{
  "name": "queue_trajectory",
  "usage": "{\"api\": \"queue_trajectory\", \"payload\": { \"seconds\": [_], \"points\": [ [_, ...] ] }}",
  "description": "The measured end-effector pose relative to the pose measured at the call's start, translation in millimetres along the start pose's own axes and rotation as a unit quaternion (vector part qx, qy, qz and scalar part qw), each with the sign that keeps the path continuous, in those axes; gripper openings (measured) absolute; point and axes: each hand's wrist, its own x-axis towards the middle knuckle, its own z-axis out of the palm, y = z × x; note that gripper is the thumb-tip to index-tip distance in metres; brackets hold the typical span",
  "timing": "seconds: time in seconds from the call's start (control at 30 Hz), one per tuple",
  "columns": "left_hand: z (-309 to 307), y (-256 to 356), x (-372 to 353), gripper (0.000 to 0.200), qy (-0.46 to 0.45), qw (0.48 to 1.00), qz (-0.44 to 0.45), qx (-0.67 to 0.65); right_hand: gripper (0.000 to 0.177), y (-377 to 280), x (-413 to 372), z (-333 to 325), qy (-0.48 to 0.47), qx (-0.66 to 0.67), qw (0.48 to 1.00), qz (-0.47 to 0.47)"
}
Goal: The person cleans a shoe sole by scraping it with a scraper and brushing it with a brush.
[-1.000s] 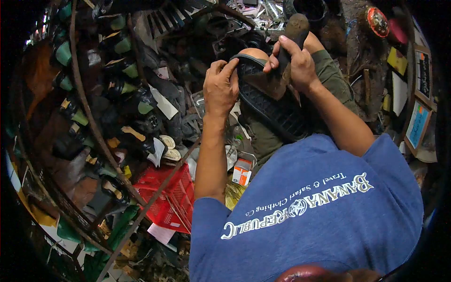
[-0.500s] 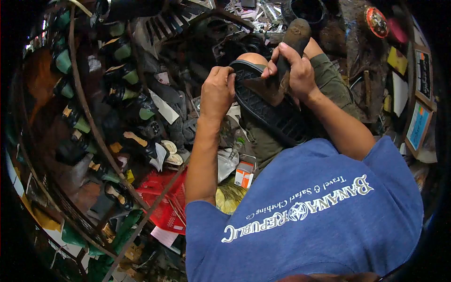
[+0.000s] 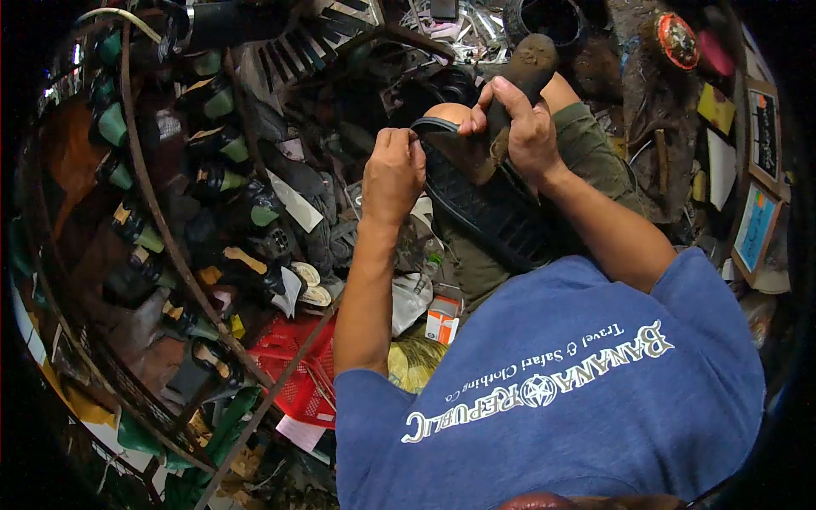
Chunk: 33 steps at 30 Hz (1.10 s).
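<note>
A black rubber shoe sole (image 3: 489, 212) with a ridged inner side lies slanted across my lap. My left hand (image 3: 393, 174) is closed on its upper left edge, thumb and fingers pinching the rim. In my right hand (image 3: 529, 132) is a broad-bladed knife, fingers wrapped around the base of its thick, worn handle (image 3: 534, 64). The brown, stained blade (image 3: 476, 160) lies over the sole's upper end, its edge close to the raised rim near my left fingers. Part of the sole is hidden under the blade and my right wrist.
On the left, a metal rack (image 3: 161, 221) holds several shoes on green lasts. A red plastic basket (image 3: 293, 357), a small orange-and-white box (image 3: 442, 321) and a yellow bag (image 3: 415, 364) lie beside my left arm. Framed pictures (image 3: 756, 229) stand at the right.
The knife blade has moved up and left along the sole, closer to the rim at its upper end. My right hand has shifted slightly left with it; my left hand still grips the rim.
</note>
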Motion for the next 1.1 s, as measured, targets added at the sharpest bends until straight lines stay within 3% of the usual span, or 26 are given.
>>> {"api": "queue_trajectory", "payload": {
  "seconds": [0.13, 0.2, 0.23, 0.3, 0.4, 0.5, 0.6, 0.73, 0.8, 0.83, 0.9, 0.93, 0.97, 1.0, 1.03, 1.1],
  "points": [
    [-5.1, -0.2, 3.1, 0.012, -0.029, 0.999, -0.002, -0.017, 0.035, -3.4, 1.1, 0.6, 0.002, -0.007, 1.0, 0.005],
    [-10.2, 0.8, 7.8, 0.011, -0.045, 0.999, -0.004, -0.016, 0.034, -15.2, 1.2, 1.3, -0.03, 0.141, 0.988, 0.052],
    [-12.2, 0.8, 9.7, 0.01, -0.061, 0.998, -0.004, -0.015, 0.034, -10.3, 1.7, 1.6, -0.029, 0.141, 0.988, 0.052],
    [-14.9, -1.4, 12.5, 0.01, -0.073, 0.997, 0.005, -0.014, 0.035, 3.7, 3.9, 2.5, 0.003, 0.003, 1.0, -0.007],
    [-15.9, -1.4, 15.5, 0.011, -0.09, 0.996, 0.016, -0.006, 0.036, -2.9, 7.5, 3.8, 0.001, -0.041, 0.999, -0.034],
    [-13.3, -2.0, 16.2, 0.012, -0.102, 0.995, 0.012, 0.006, 0.036, -30.1, 7.5, 6.7, -0.011, 0.042, 0.999, 0.014],
    [-11.8, -1.2, 15.7, 0.012, -0.108, 0.994, 0.003, 0.015, 0.034, -31.7, 6.4, 10.5, 0.005, -0.009, 0.999, -0.031],
    [-11.2, -0.1, 14.7, 0.012, -0.11, 0.994, -0.004, 0.025, 0.032, -37.7, 9.2, 13.5, -0.011, -0.009, 1.0, -0.004],
    [-9.6, -2.2, 13.1, 0.012, -0.109, 0.994, -0.003, 0.023, 0.02, -28.6, 12.0, 13.7, -0.015, -0.081, 0.987, -0.135],
    [-8.5, -3.6, 12.2, 0.012, -0.107, 0.994, -0.001, 0.022, 0.02, -22.1, 13.3, 13.1, -0.015, -0.081, 0.987, -0.136],
    [-7.1, -6.0, 9.5, 0.012, -0.104, 0.994, 0.004, 0.017, 0.013, -10.9, 16.1, 10.6, 0.063, -0.305, 0.894, -0.322],
    [-6.8, -6.9, 8.0, 0.012, -0.103, 0.995, 0.007, 0.011, 0.013, -11.7, 17.1, 9.4, 0.064, -0.305, 0.894, -0.322],
    [-6.5, -6.9, 7.0, 0.012, -0.103, 0.995, 0.008, 0.012, 0.027, -13.1, 18.2, 8.3, 0.012, -0.192, 0.966, -0.174],
    [-5.7, -6.6, 6.1, 0.012, -0.095, 0.995, 0.008, 0.003, 0.044, -15.5, 19.3, 7.6, -0.041, -0.072, 0.996, -0.019],
    [-4.9, -6.6, 5.1, 0.011, -0.088, 0.996, 0.008, -0.005, 0.047, -27.1, 17.4, 8.3, -0.042, -0.026, 0.998, 0.032],
    [-3.9, -7.6, 3.3, 0.011, -0.083, 0.996, 0.01, -0.008, 0.046, -24.7, 17.0, 7.6, -0.048, -0.055, 0.997, 0.005]
  ]
}}
